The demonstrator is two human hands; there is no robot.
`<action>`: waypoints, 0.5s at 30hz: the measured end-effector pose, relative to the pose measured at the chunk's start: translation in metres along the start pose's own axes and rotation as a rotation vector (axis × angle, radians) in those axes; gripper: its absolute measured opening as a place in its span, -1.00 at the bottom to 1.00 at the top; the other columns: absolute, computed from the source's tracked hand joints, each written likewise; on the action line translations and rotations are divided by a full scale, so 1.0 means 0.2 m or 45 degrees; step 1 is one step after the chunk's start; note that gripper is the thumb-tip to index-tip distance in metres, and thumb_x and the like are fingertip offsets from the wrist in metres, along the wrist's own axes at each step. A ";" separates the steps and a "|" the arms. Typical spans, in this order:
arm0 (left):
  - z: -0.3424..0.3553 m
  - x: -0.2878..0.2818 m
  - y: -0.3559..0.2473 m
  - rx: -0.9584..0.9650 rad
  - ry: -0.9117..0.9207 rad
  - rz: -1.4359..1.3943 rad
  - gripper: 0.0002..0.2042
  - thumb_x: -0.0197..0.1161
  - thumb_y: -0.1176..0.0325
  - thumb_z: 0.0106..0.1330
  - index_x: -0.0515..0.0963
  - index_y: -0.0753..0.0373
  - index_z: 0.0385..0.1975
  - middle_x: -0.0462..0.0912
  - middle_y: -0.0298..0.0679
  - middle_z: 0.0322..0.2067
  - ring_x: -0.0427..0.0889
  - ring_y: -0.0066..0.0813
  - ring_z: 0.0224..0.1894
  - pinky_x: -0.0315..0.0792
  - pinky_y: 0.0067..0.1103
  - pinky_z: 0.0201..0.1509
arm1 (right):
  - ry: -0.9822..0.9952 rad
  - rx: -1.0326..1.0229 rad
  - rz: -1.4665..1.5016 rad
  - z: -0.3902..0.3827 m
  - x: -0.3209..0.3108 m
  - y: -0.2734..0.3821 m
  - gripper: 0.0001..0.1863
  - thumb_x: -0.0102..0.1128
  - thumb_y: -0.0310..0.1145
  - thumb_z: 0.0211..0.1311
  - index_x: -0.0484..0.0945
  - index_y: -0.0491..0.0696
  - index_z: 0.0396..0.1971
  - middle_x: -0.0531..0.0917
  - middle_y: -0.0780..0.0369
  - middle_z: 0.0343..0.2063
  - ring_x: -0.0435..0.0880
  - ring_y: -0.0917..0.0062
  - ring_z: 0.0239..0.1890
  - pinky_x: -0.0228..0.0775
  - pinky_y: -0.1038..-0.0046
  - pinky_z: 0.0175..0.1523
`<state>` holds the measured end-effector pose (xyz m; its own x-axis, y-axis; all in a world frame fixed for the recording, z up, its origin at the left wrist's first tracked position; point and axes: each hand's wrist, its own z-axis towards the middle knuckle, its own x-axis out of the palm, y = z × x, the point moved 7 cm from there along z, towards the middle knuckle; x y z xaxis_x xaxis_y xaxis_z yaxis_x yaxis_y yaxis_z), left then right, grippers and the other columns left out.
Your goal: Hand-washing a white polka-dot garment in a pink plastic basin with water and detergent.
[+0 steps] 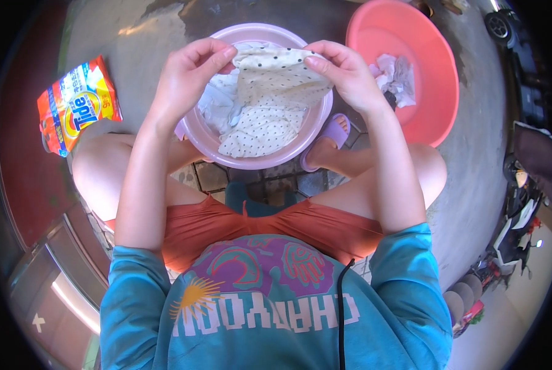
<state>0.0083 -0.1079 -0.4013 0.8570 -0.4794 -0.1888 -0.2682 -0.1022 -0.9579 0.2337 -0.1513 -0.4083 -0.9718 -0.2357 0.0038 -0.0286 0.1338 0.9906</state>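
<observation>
A white cloth with black polka dots is stretched between my two hands over a pale purple basin. My left hand pinches its upper left edge between thumb and fingers. At the upper right edge, my right hand pinches it the same way. The lower part of the dotted cloth hangs into the basin and lies in folds there. Pale bluish-white cloth rests beside it at the basin's left side. Whatever lies beneath the cloths is hidden.
A coral-red basin stands at the far right, with crumpled pale cloth and a small dark item inside. On the left lies an orange detergent bag. My feet in purple slippers flank the purple basin. Parked vehicles line the right.
</observation>
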 end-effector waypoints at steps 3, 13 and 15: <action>-0.01 0.04 -0.06 0.183 0.004 -0.390 -0.74 0.10 0.24 0.36 0.52 0.31 -0.15 0.58 -0.29 -0.19 0.51 -0.64 -0.13 0.40 -0.64 -0.03 | 0.041 0.008 -0.044 0.00 0.01 0.02 -0.77 0.18 -0.40 0.23 0.53 -0.13 -0.14 0.60 0.38 -0.32 0.51 0.76 -0.24 0.33 0.67 -0.08; -0.01 -0.23 -0.19 0.666 0.066 -1.095 -0.81 0.06 0.24 0.28 0.35 0.23 -0.43 0.43 -0.24 -0.38 0.39 -0.22 -0.08 0.16 -0.28 0.18 | 0.451 0.236 -1.233 -0.07 0.07 -0.22 -0.58 0.42 -0.13 -0.09 0.64 -0.04 -0.22 0.61 0.23 -0.34 0.52 0.52 -0.28 0.32 0.50 -0.12; -0.03 -0.27 -0.21 0.716 0.111 -1.050 -0.80 0.04 0.23 0.28 0.31 0.21 -0.47 0.37 -0.27 -0.43 0.35 -0.29 -0.15 0.17 -0.31 0.13 | 0.431 0.067 -1.600 -0.09 0.08 -0.24 -0.59 0.36 -0.09 -0.10 0.65 0.06 -0.21 0.59 0.23 -0.09 0.44 0.30 -0.06 0.24 0.28 0.05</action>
<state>-0.0290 -0.0836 -0.3492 0.6401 -0.5091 0.5754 0.6615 -0.0156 -0.7497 0.2233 -0.1798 -0.4530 -0.1673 -0.4548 -0.8747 -0.8864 -0.3190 0.3354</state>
